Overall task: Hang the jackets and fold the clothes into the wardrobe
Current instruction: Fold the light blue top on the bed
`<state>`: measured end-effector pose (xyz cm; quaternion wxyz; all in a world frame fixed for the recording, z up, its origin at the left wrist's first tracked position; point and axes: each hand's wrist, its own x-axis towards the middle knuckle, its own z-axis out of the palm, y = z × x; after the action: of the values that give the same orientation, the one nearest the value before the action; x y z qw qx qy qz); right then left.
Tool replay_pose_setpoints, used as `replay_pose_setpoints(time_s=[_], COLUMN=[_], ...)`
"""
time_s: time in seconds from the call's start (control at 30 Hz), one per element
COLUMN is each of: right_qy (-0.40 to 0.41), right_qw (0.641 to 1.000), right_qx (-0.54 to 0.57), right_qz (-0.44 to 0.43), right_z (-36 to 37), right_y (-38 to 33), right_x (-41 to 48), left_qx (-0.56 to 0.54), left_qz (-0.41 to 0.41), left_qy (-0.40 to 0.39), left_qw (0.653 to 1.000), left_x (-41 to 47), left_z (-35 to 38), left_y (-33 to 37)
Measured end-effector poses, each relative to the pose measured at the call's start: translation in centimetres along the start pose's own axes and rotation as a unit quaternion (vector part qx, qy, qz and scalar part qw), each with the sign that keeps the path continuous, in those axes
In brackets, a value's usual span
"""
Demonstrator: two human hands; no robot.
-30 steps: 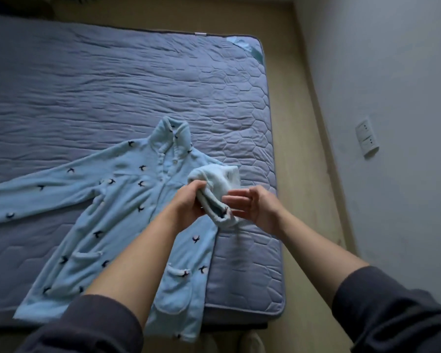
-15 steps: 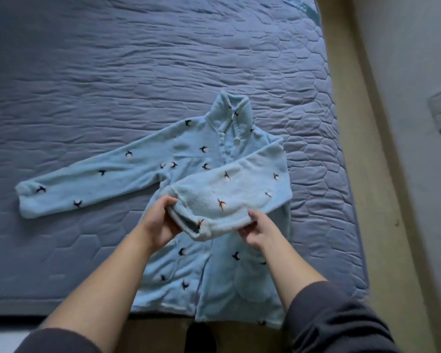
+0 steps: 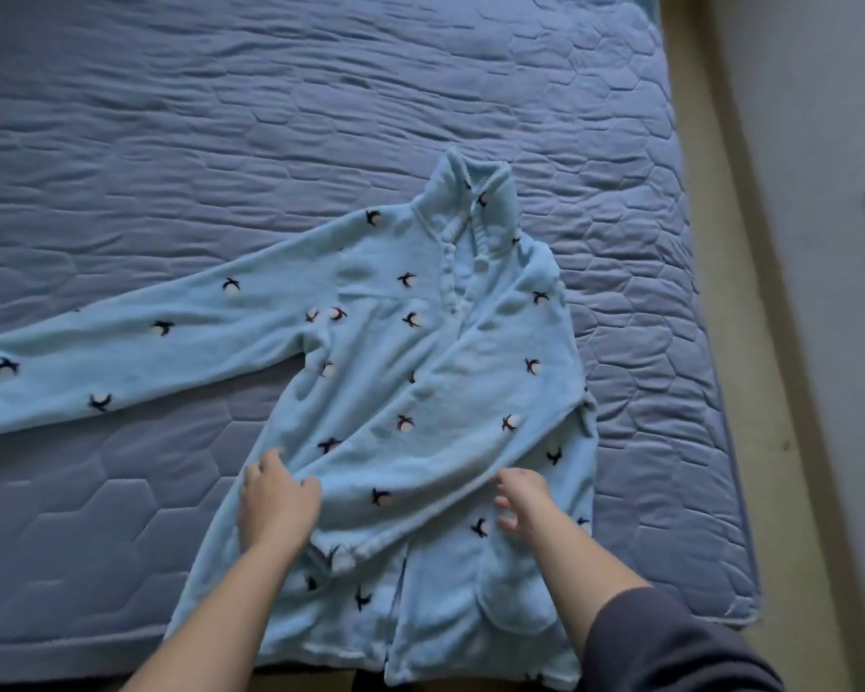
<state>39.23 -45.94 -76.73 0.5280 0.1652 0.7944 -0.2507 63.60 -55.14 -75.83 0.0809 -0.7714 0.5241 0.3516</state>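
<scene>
We look down on a pale blue fleece jacket [image 3: 420, 352] spread front-up on a blue quilted mattress [image 3: 221, 117]. Its collar [image 3: 470, 192] points away from us and its hem hangs over the near edge. Small dark-and-white motifs dot the fabric. One outstretched sleeve [image 3: 146, 352] runs to the left border of the view, and the folded sleeve [image 3: 445, 442] lies slantwise across the chest. Its cuff end is under the left hand [image 3: 278, 501], which rests on it with fingers spread and flat. The right hand [image 3: 523, 496] is over the jacket's right side, above a patch pocket [image 3: 515, 601], with its fingers loosely apart. It is blurred, so we cannot tell whether it touches the cloth. A strip of beige floor [image 3: 710, 292] separates the mattress from the grey wall [image 3: 820, 117].
</scene>
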Motion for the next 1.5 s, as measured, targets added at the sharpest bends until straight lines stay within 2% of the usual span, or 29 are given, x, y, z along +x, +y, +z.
replay_pose_setpoints(time_s=[0.17, 0.3, 0.4, 0.47, 0.53, 0.6, 0.77, 0.87, 0.97, 1.03, 1.07, 1.13, 1.2, 1.33, 1.4, 1.5], right_qy=[0.02, -0.038, -0.14, -0.187, -0.218, -0.221, -0.217, -0.264, -0.287, -0.29, -0.287, -0.266, -0.242, -0.222, -0.222, -0.224], right_qw=[0.982, 0.941, 0.915, 0.895, 0.865, 0.837, 0.779, 0.794, 0.789, 0.788, 0.796, 0.814, 0.825, 0.837, 0.841, 0.844], right_qx=[0.18, 0.329, 0.377, 0.403, 0.448, 0.495, 0.582, 0.545, 0.538, 0.535, 0.526, 0.511, 0.507, 0.499, 0.493, 0.487], right_qz=[-0.053, -0.066, -0.048, -0.043, -0.051, -0.068, -0.081, -0.057, -0.078, -0.092, -0.088, -0.073, -0.059, -0.036, -0.029, -0.024], right_z=[-5.0, -7.0, -7.7, -8.0, -8.5, -8.9, -9.1, -9.3, -10.1, -10.3, -10.2, -9.7, -9.4, -9.4, -9.7, -9.8], right_y=[-5.3, -8.1, -8.1, -7.7, -7.0, -6.4, -5.2, -5.2, -5.4, -5.7, -5.9, -6.1, -6.4, -7.1, -7.2, -7.2], right_x=[5.2, 11.1, 14.2, 14.8, 15.4, 15.7, 16.6, 16.9, 17.2, 17.5, 17.7, 18.3, 18.6, 19.1, 19.3, 19.2], left_qx=[0.009, 0.004, -0.023, -0.001, -0.025, -0.086, -0.07, 0.012, 0.064, 0.06, 0.042, 0.006, 0.038, 0.106, 0.141, 0.196], left_qz=[0.234, 0.331, 0.344, 0.337, 0.32, 0.297, 0.348, 0.341, 0.359, 0.378, 0.384, 0.391, 0.403, 0.398, 0.431, 0.507], left_qy=[-0.047, -0.061, -0.082, -0.092, -0.141, -0.197, -0.175, -0.176, -0.099, -0.049, -0.045, -0.092, -0.112, 0.034, 0.079, 0.16], left_qw=[0.971, 0.942, 0.935, 0.937, 0.937, 0.93, 0.918, 0.923, 0.926, 0.922, 0.921, 0.916, 0.907, 0.911, 0.888, 0.824], left_x=[1.4, 6.3, 8.7, 9.6, 10.6, 11.2, 10.9, 11.2, 11.2, 11.0, 11.0, 11.0, 11.3, 11.4, 10.3, 8.5], left_z=[4.6, 9.8, 13.8, 15.4, 16.6, 17.2, 19.4, 21.0, 21.4, 21.6, 21.8, 22.3, 22.3, 22.3, 23.1, 24.1], left_y=[10.8, 23.3, 31.0, 33.7, 35.8, 37.6, 42.5, 44.1, 45.7, 46.6, 46.7, 46.2, 45.4, 44.0, 42.7, 40.3])
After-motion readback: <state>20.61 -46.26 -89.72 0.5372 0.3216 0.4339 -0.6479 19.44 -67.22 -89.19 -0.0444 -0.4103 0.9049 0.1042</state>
